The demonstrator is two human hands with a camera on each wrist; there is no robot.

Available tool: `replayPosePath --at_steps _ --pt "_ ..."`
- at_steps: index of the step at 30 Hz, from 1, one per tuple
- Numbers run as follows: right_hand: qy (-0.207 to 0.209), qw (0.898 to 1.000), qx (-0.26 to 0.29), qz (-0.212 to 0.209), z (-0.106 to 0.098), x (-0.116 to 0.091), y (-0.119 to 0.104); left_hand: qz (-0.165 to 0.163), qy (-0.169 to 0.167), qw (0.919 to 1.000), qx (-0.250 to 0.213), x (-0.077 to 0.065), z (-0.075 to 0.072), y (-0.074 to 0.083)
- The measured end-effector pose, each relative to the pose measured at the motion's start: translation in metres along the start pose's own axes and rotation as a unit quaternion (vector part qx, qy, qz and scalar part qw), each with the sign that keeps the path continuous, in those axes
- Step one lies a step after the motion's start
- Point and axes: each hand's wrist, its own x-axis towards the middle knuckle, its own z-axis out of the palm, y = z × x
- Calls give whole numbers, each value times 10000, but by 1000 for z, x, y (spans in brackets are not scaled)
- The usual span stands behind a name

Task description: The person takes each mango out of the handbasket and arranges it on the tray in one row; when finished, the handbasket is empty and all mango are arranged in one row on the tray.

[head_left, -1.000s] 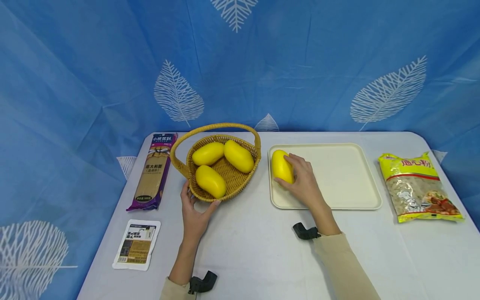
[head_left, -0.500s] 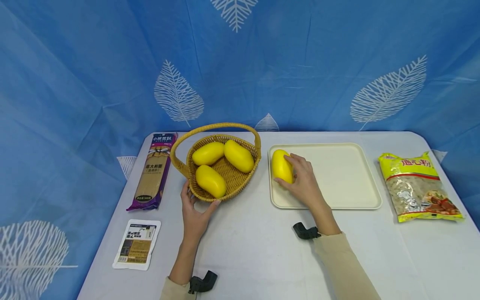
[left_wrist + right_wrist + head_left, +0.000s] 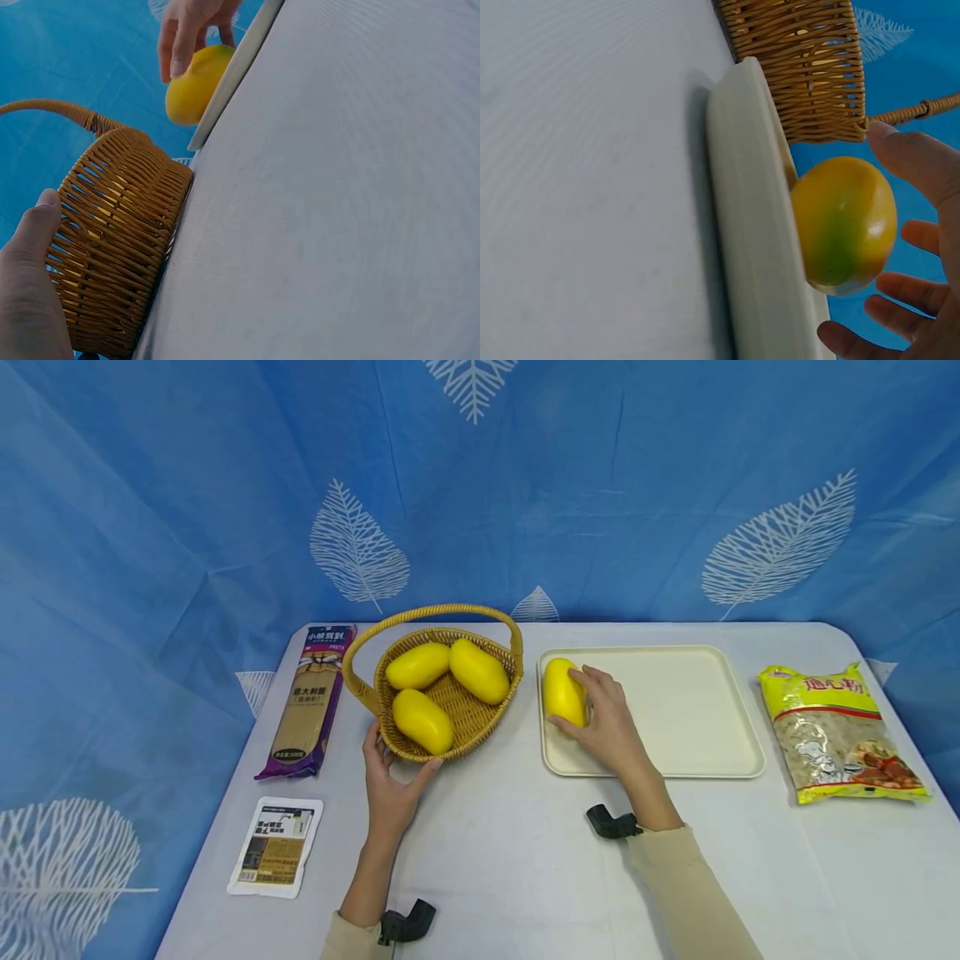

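On the left, a brown wicker basket (image 3: pixel 468 714) with a tall handle holds three yellow mangoes (image 3: pixel 480 670). My left hand (image 3: pixel 392 793) grips its near-left outer wall, thumb against the weave. In the left wrist view, only the thumb (image 3: pixel 37 232) shows and the other fingers are hidden. Another mango (image 3: pixel 840 221), with a green patch, lies at the left end of a cream tray (image 3: pixel 675 710). My right hand (image 3: pixel 606 718) bends over it, thumb at its near end and fingers along its right side.
Left of the basket lies a purple pasta pack (image 3: pixel 309 702), with a small white-edged packet (image 3: pixel 276 847) nearer. A yellow macaroni bag (image 3: pixel 840 735) sits right of the tray. Behind the white table (image 3: pixel 510 868) hangs a blue leaf-print cloth (image 3: pixel 600 485).
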Motion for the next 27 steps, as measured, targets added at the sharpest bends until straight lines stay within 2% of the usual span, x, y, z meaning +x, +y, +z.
replayPosePath --at_steps 10,18,22,27 --pt "331 9988 -98 -345 -8 -2 -14 108 -7 9999 -61 1 -1 -2" --pt "366 9936 334 -1011 -11 -3 -39 51 -69 9999 -90 2 -1 2" --pt "201 9880 648 -1389 -9 -2 -56 50 -99 9999 -73 3 -1 3" --pt "-259 9803 854 -1761 5 4 -72 -38 -84 10000 20 3 -3 3"
